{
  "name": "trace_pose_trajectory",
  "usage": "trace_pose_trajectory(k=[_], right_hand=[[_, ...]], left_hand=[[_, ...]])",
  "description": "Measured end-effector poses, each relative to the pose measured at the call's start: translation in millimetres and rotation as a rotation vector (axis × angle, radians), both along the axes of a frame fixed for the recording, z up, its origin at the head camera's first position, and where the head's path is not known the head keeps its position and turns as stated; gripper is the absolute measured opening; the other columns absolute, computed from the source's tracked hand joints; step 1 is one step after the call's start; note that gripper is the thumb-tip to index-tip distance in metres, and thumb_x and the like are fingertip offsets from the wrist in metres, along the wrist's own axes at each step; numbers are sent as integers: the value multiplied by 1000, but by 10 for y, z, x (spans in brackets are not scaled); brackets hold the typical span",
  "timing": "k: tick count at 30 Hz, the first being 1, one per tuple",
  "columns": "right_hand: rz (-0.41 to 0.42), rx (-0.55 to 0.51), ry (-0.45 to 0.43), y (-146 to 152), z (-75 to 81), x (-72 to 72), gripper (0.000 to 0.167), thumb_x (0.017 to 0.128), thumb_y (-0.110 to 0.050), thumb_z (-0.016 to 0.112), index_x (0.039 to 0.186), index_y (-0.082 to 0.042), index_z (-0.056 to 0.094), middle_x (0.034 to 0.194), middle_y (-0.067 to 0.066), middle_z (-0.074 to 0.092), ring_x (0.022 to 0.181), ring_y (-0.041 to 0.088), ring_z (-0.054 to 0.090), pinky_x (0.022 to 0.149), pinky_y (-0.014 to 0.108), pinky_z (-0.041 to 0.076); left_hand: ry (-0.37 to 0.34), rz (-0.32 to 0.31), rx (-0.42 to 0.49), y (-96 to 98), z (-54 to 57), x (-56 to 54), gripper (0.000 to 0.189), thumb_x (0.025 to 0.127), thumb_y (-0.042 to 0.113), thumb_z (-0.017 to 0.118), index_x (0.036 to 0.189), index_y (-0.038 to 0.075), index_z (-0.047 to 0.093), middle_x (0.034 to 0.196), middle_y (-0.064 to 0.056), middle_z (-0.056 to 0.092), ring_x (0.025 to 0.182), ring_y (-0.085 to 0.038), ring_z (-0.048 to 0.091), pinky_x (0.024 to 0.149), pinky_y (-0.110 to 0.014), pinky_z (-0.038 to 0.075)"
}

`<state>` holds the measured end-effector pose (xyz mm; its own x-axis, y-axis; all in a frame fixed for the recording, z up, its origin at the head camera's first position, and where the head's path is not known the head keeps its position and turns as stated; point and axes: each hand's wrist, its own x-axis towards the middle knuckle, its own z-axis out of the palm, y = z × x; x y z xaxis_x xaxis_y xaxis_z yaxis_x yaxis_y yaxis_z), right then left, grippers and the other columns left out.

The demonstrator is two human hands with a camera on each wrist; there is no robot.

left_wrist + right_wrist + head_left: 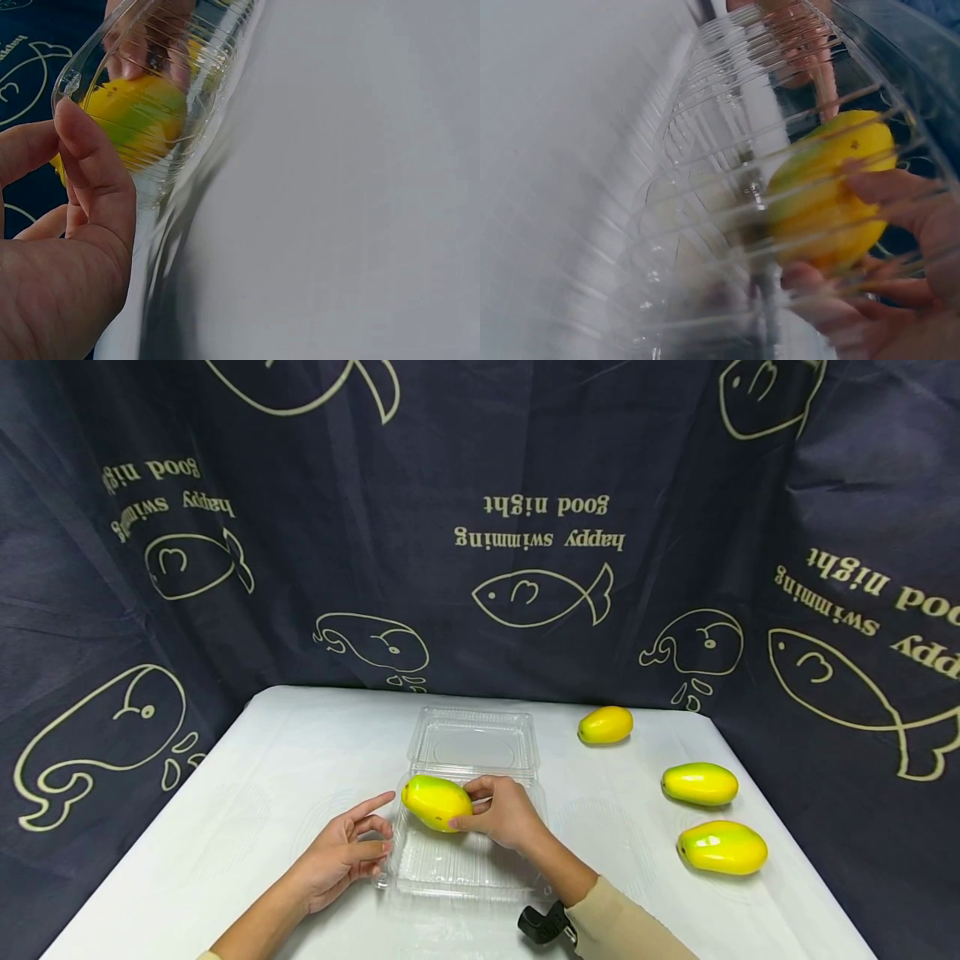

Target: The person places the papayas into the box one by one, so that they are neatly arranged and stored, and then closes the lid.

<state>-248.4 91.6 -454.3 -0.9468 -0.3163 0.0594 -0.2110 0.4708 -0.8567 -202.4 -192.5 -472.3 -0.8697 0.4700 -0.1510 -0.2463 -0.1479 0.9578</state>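
My right hand (504, 810) grips a yellow-green papaya (435, 802) between thumb and fingers, over the base of an opened clear plastic clamshell box (442, 868). Through the ribbed wall of the box, the right wrist view shows the papaya (832, 187) lying on its side in the grasp. At the left side of the box, my left hand (337, 860) pinches its rim with the thumb against curled fingers, while the index finger reaches out toward the papaya. The left wrist view has the thumb (90, 150) right at the corner of the rim.
The box's lid (472, 739) lies folded back, away from me. On the right of the white table (187, 843) lie three more papayas: one near the back edge (606, 725), one in the middle (701, 783) and one closer (723, 847). A dark printed curtain (525, 460) surrounds the table.
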Motion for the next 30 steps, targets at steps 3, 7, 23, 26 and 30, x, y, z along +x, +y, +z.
trace_pose_trajectory(k=[3, 7, 23, 26, 30], right_hand=[[2, 3, -2, -2, 3, 2, 52, 74, -17, 93, 118, 0, 71, 112, 16, 74, 91, 26, 76, 76, 28, 64], [6, 8, 0, -3, 9, 4, 52, 74, -17, 93, 119, 0, 71, 112, 16, 74, 91, 25, 76, 76, 28, 64], [33, -11, -14, 8, 5, 3, 53, 76, -15, 91, 122, 1, 70, 115, 18, 73, 93, 28, 76, 78, 29, 64], [34, -8, -15, 9, 4, 3, 53, 76, -15, 91, 122, 0, 70, 115, 18, 73, 93, 28, 76, 77, 29, 64], [34, -5, -22, 12, 7, 5, 53, 76, -15, 91, 123, 1, 70, 116, 18, 73, 93, 28, 76, 78, 31, 64]], left_hand=[[0, 0, 2, -2, 0, -1, 85, 96, -2, 64, 164, 9, 14, 104, 4, 56, 70, -6, 58, 64, -16, 56], [3, -1, 3, -4, 0, -2, 85, 96, -2, 64, 165, 9, 14, 104, 4, 56, 69, -6, 58, 64, -16, 56], [11, -14, 6, -11, -2, 0, 85, 97, -2, 63, 165, 9, 13, 104, 4, 55, 70, -6, 58, 65, -16, 57], [8, -12, 5, -10, -2, -2, 86, 97, -2, 63, 165, 9, 13, 104, 4, 55, 70, -7, 58, 64, -16, 57], [5, -11, 5, -11, -3, -5, 85, 96, -2, 63, 165, 9, 13, 104, 4, 56, 70, -7, 58, 64, -17, 57]])
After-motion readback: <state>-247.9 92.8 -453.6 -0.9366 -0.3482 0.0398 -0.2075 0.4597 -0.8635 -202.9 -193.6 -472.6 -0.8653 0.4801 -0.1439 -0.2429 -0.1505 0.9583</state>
